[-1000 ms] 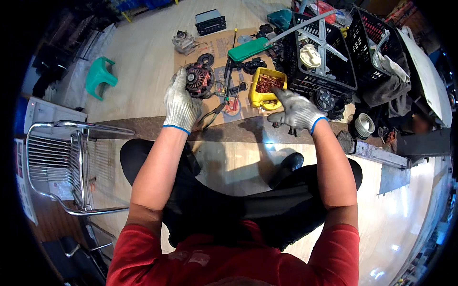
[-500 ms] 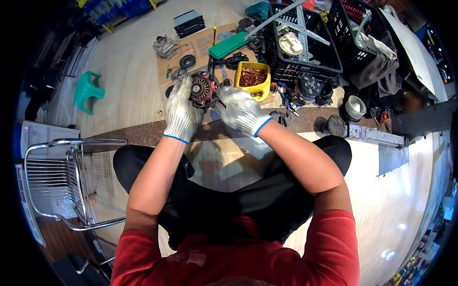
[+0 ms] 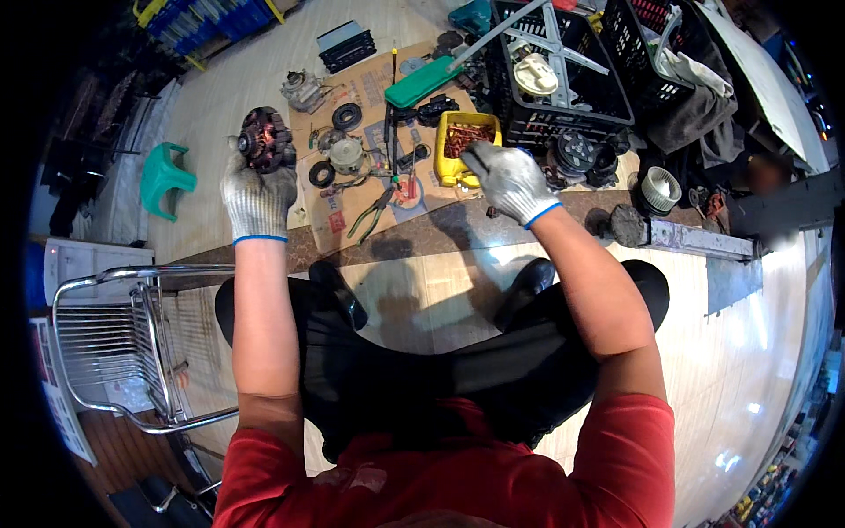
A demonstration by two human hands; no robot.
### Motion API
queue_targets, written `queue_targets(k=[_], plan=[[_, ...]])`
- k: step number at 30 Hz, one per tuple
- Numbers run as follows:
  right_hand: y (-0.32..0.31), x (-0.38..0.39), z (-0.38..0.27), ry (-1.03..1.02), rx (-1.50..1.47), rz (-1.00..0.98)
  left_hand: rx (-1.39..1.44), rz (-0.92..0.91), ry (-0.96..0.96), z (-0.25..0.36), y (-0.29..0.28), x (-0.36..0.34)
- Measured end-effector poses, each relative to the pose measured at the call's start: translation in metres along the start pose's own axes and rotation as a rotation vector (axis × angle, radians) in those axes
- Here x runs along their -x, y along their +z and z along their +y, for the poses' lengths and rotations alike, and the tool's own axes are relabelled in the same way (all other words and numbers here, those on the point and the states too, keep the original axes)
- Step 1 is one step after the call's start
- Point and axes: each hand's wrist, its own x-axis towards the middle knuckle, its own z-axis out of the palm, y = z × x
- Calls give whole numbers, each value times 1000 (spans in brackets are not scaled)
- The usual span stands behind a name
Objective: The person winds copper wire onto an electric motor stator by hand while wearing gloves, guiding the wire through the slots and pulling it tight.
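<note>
Left hand [image 3: 258,195] holds motor part [image 3: 267,141]; right hand [image 3: 509,179] hangs half-curled by tub [image 3: 451,167]

Open room lies between the left hand [image 3: 258,194] and right hand [image 3: 508,179], above the pliers [image 3: 381,203] on the cardboard [image 3: 330,201]; ahead of the right hand, the yellow container [image 3: 448,167] and black crate [image 3: 528,125] block passage.
</note>
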Motion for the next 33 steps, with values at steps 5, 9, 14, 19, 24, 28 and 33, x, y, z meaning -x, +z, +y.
queue_targets(k=[5,9,14,19,24,28,33], plan=[[0,15,42,380,-185,-137,30,-98,-10,20,-25,-14],[-19,20,53,495,-55,-56,-101,106,-9,-12,4,7],[-53,0,0,75,-291,260,-323,-205,-56,-52,-33,2],[-17,-28,-58,-103,-451,448,-365,-338,-352,-96,-63,0],[-75,-8,-78,228,-940,19,-395,-209,-297,-95,-11,41],[-70,-5,-77,270,-972,-86,-395,-279,-305,-93,-3,49],[-53,-12,-85,194,-754,14,-354,-331,-281,-90,-20,31]])
